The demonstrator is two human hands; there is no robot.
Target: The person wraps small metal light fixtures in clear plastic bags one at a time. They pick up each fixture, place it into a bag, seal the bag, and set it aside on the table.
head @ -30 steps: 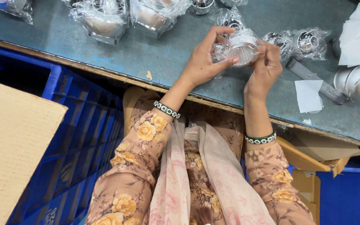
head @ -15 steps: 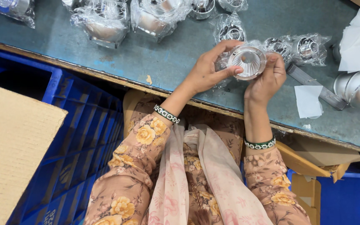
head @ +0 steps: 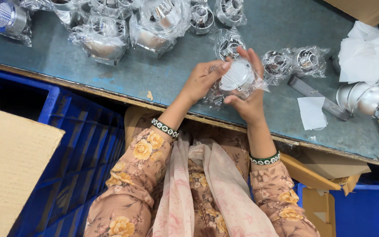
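Both hands close on one round silver lamp fitting (head: pixel 237 75) in a clear plastic bag (head: pixel 218 94), held just above the blue-grey workbench (head: pixel 163 72). The right hand (head: pixel 247 98) cups it from below, fingers curled up around its rim; the left hand (head: pixel 200 81) pinches the bag at its edge (thumb and fingertips pressed together). More bagged fittings (head: pixel 292 61) lie just beyond, with white paper slips (head: pixel 311 113) to the right.
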